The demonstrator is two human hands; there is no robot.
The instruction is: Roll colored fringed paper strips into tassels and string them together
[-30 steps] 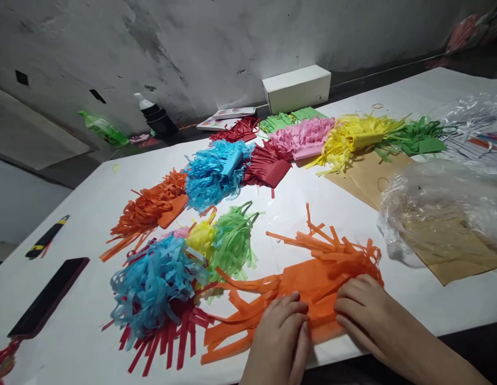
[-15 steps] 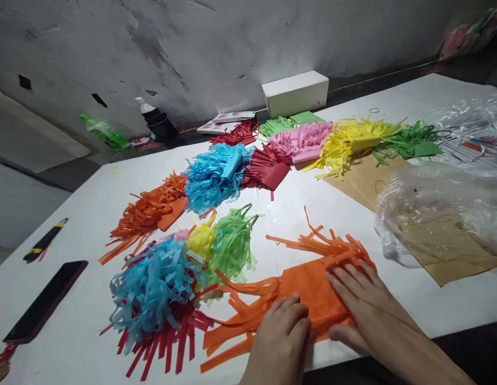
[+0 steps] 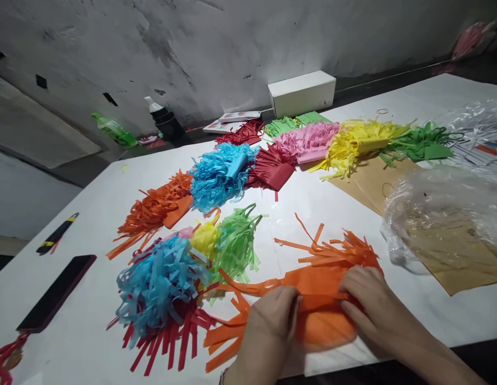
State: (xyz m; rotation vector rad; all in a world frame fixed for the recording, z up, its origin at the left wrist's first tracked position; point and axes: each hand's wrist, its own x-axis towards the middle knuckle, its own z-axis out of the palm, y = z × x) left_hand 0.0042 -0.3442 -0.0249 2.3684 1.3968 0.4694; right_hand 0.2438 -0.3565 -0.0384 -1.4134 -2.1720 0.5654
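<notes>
A sheet of orange fringed paper lies at the table's near edge, its cut strips spreading to the left and the far right. My left hand is closed on the left part of its uncut middle, and my right hand pinches the right part. Between them a crease runs across the paper. Left of my hands lie a blue paper tassel, dark red fringe partly under it, a yellow tassel and a light green one.
Farther back lie more fringed bundles: orange, blue, dark red, pink and yellow. Clear plastic covers brown paper on the right. A phone and a cutter knife lie left; a white box stands behind.
My right hand has gone from lying flat on the orange paper to pinching it. My left fingers have closed on it, and a crease now shows. The view has shifted slightly.
</notes>
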